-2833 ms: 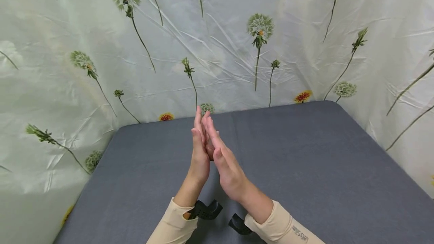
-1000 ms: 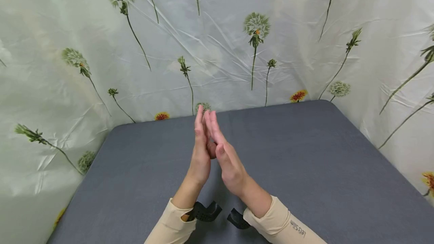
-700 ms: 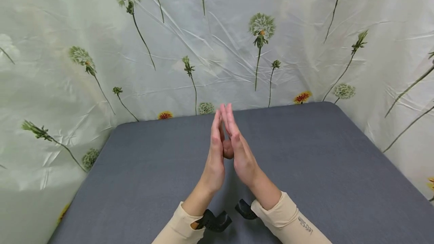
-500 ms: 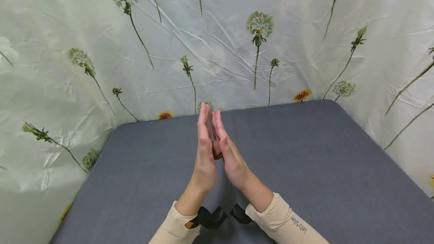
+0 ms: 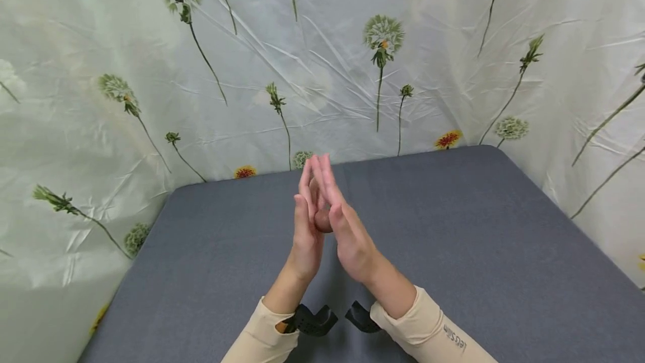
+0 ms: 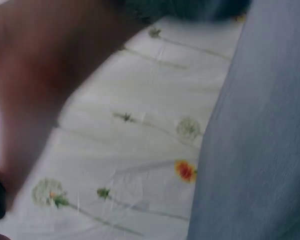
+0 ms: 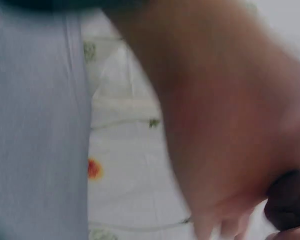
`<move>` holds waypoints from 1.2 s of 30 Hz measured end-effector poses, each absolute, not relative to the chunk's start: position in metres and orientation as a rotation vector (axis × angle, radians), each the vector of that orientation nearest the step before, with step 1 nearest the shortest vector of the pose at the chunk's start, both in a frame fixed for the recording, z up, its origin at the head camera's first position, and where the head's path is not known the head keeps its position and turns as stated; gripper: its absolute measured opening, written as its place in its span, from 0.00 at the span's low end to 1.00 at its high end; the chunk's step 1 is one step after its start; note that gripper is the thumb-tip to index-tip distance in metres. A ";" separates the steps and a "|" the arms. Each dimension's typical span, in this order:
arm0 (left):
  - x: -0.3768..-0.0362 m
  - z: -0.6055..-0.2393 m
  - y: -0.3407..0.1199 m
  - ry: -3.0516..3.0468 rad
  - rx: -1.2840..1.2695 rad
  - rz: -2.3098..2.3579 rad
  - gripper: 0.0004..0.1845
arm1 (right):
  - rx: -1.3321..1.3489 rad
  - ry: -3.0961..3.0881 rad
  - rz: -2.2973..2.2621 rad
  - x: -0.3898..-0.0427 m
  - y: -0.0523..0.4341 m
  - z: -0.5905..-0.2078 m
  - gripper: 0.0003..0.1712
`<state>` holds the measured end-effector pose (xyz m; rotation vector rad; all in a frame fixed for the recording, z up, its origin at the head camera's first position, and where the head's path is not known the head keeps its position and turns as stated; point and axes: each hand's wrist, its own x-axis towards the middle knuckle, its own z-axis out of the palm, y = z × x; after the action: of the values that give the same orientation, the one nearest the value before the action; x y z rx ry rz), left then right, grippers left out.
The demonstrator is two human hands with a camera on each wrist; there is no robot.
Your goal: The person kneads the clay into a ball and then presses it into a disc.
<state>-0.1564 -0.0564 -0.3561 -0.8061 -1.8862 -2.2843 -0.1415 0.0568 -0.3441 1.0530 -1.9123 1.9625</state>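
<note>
A small smooth brown ball (image 5: 323,222) sits between my two palms, its near side showing in the gap between them. My left hand (image 5: 306,240) stands upright against its left side, fingers pointing forward and up. On the other side my right hand (image 5: 354,242) leans in, its straight fingers meeting the left ones near the tips. Both hands are raised over the table. In the right wrist view the dark ball (image 7: 289,204) shows at the lower right beside the right palm; the left wrist view has only the blurred left hand (image 6: 25,95).
A dark grey cloth-covered table (image 5: 428,228) spreads beneath the hands. Behind and at both sides hangs a pale curtain (image 5: 332,66) printed with dandelions. Black curved wrist mounts (image 5: 314,320) sit at both beige sleeves (image 5: 428,324).
The palms have kept sliding against each other around the ball. Since half a second ago the right hand has moved forward and the left back, with the ball still between them.
</note>
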 end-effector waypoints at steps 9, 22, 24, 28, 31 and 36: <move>-0.145 -0.338 -0.061 -1.888 -0.826 -2.046 0.53 | 1.000 -1.937 2.163 -0.154 0.049 -0.362 0.52; -0.158 -0.336 -0.063 -1.887 -0.687 -2.266 0.59 | 1.032 -1.962 2.115 -0.124 0.047 -0.343 0.46; -0.155 -0.338 -0.058 -1.898 -0.724 -2.270 0.58 | 1.019 -1.941 2.107 -0.127 0.054 -0.340 0.46; -0.146 -0.339 -0.049 -1.964 -0.830 -2.169 0.55 | 0.948 -1.932 2.110 -0.135 0.066 -0.340 0.46; -0.139 -0.337 -0.046 -1.994 -0.888 -2.083 0.52 | 0.927 -1.930 2.124 -0.142 0.067 -0.342 0.47; -0.136 -0.329 -0.055 -1.928 -0.831 -2.068 0.53 | 0.983 -1.914 2.195 -0.146 0.053 -0.349 0.48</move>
<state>-0.1361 -0.0549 -0.3294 -0.8314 -1.9280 -2.0682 -0.1464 0.0532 -0.3490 0.9834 -1.9140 2.1951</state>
